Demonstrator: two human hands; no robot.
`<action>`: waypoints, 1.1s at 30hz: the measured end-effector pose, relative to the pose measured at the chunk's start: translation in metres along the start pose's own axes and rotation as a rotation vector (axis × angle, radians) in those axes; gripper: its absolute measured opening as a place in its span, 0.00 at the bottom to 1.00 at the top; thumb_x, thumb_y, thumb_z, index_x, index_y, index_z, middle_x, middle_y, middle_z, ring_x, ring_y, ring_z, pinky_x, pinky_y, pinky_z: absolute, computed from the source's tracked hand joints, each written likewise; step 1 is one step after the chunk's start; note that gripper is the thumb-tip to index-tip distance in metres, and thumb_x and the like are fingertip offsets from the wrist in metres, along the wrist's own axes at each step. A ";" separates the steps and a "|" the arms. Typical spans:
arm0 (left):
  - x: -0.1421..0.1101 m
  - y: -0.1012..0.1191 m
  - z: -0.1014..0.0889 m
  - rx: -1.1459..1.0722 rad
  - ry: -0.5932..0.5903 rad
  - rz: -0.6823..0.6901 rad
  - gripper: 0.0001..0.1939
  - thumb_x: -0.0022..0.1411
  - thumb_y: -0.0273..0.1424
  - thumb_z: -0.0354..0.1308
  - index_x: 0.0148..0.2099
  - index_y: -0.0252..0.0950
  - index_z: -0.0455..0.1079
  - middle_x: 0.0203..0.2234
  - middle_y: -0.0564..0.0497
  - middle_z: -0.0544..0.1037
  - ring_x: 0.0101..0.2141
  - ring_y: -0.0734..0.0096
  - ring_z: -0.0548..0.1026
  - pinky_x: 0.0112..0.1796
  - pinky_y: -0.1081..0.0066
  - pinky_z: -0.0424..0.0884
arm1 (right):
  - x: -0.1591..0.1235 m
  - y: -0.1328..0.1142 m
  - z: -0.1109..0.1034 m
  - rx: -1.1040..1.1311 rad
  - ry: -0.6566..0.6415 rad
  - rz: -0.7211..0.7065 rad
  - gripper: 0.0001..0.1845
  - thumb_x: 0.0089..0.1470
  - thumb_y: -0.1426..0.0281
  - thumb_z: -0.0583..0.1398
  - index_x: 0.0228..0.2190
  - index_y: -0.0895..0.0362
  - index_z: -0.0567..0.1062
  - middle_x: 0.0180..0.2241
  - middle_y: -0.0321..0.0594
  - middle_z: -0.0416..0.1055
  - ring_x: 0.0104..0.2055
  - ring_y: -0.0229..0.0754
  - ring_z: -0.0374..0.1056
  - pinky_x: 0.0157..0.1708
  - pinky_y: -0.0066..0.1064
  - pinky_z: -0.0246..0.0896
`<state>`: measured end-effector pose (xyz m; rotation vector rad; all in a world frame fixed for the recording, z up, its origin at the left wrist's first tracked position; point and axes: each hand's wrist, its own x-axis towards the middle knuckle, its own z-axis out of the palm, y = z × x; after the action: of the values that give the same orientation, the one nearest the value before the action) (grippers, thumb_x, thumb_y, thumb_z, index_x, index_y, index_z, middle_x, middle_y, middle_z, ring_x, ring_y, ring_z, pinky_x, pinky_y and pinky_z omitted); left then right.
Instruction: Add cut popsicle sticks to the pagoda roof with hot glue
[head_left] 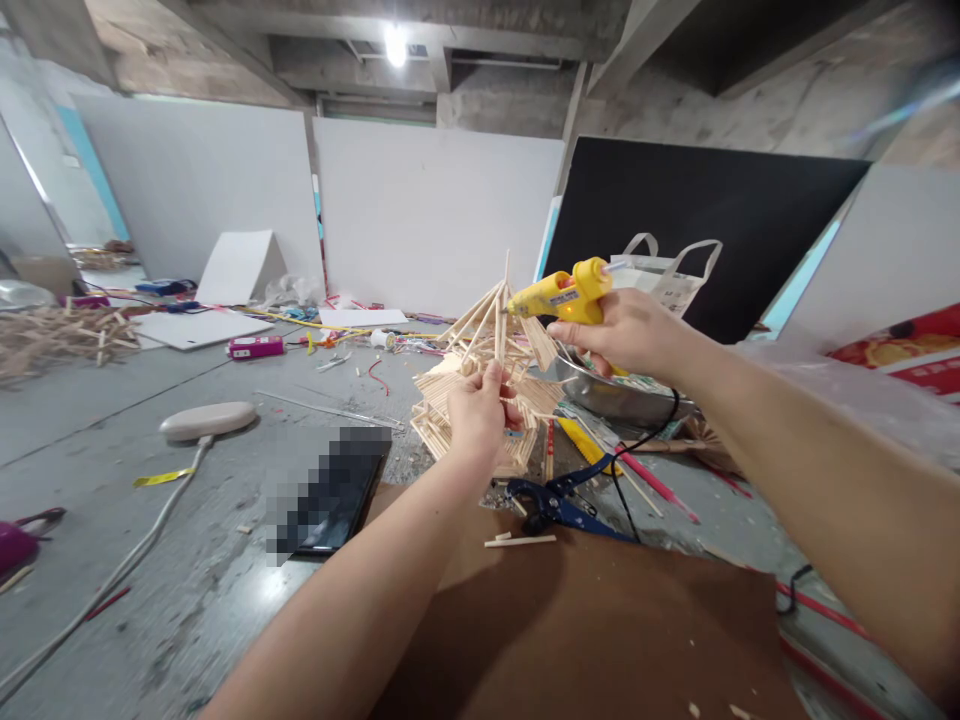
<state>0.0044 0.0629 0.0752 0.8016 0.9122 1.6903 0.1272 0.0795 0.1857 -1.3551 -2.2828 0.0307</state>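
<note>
At left, a black rectangular phone [349, 500] lies on the grey floor [232, 485]. Next, a pale wooden stick-built model [431, 400] stands just beyond the left hand [480, 415], partly hidden by it. Layered lower walls are stacked; above, slanting sticks converge toward a peak with gaps between, so the top is judged incomplete. The left hand pinches, apparently, a slim upright wooden stick [498, 340]. To its right, the right hand [634, 330] grips a yellow plastic glue gun [555, 297], nozzle near that stick's upper end; contact unconfirmed.
</note>
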 end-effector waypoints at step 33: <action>0.012 0.008 -0.003 0.082 -0.008 0.000 0.13 0.52 0.37 0.51 0.26 0.31 0.62 0.18 0.53 0.69 0.09 0.83 0.62 0.11 0.79 0.56 | -0.014 0.028 0.030 0.396 0.124 0.033 0.16 0.46 0.56 0.55 0.28 0.56 0.69 0.19 0.36 0.68 0.12 0.31 0.57 0.13 0.27 0.53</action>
<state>-0.0050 0.0726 0.0820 0.8631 0.9814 1.6574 0.1434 0.0881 0.1468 -1.1514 -2.0162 0.3786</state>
